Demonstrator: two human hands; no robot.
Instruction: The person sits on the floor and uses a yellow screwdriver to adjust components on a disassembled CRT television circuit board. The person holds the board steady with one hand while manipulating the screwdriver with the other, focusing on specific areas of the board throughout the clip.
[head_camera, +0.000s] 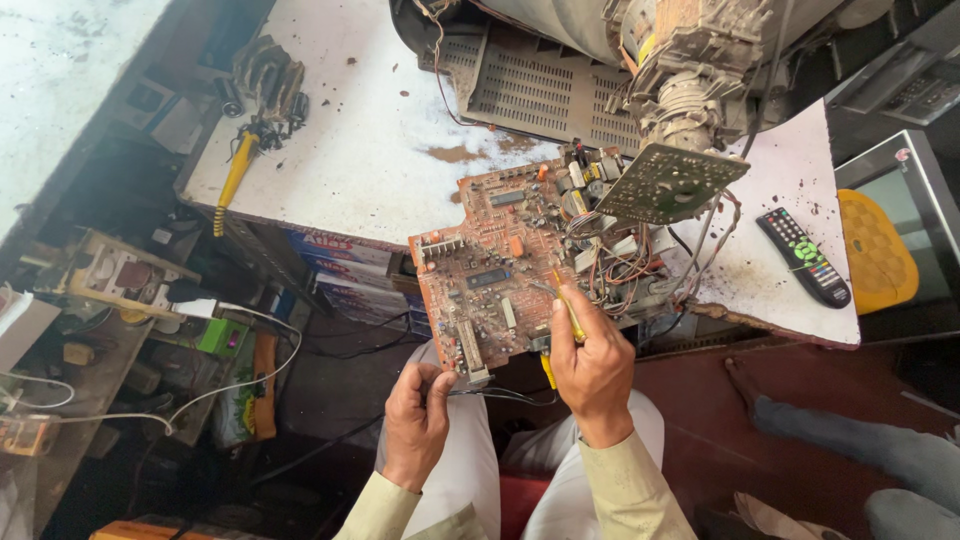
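In the head view, an orange circuit board (497, 262) is propped at the near edge of the white bench (370, 150). Its near corner is pinched by the left hand (417, 415). A yellow-handled tool (568, 310), probably a screwdriver, is clamped in the right hand (592, 362), tip on the board.

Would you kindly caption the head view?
Right hand probes a circuit board with a yellow tool; left hand beneath it.

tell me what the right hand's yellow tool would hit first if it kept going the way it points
Most likely the brown circuit board: the yellow tool in the right hand points up-left at the board's face, its tip seemingly at or just above the parts there; depth is unclear.
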